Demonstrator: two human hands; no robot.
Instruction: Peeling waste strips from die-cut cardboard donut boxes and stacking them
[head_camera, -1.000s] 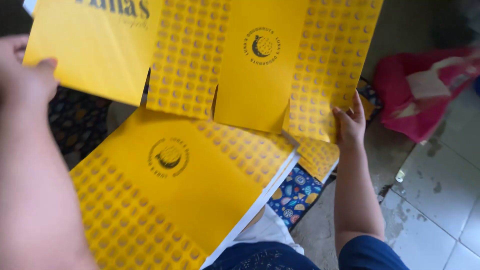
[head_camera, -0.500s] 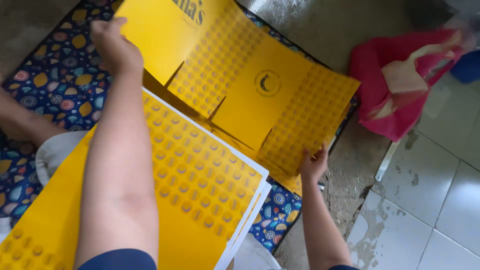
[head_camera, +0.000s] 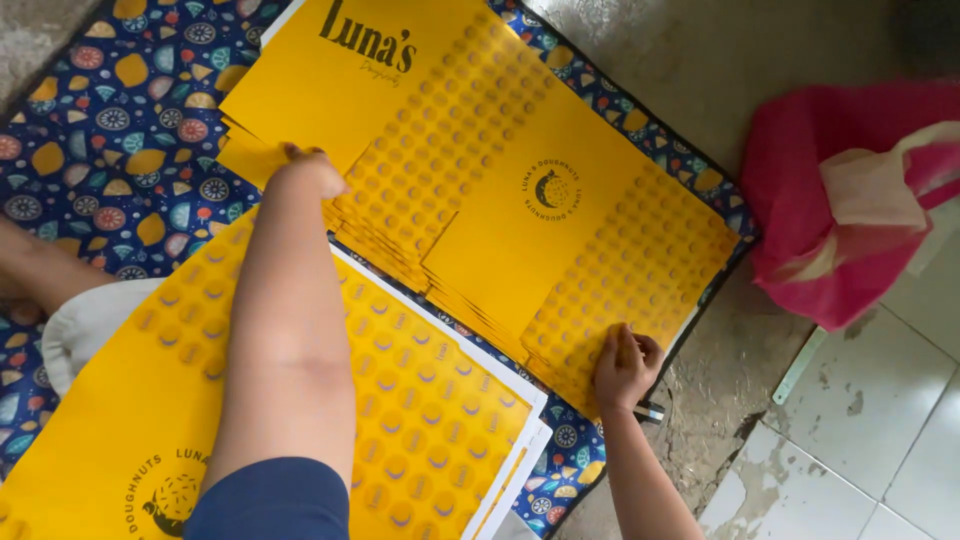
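A flat yellow printed cardboard sheet (head_camera: 520, 170), with dotted panels and a round dark emblem, lies on top of a stack of like sheets on a dark blue patterned mat (head_camera: 110, 130). My left hand (head_camera: 305, 172) presses its fingers on the sheet's left edge. My right hand (head_camera: 625, 365) pinches the sheet's near right corner. A second stack of yellow sheets (head_camera: 420, 420) rests close to me, under my left forearm.
A pink fabric bag (head_camera: 850, 210) lies on the concrete floor at the right. White tiles (head_camera: 880, 440) start at the lower right. A bare leg and white cloth (head_camera: 70, 320) show at the left edge.
The sheet was held up in the air and has come down flat onto the far stack. Both hands have followed it down and stay on its edges.
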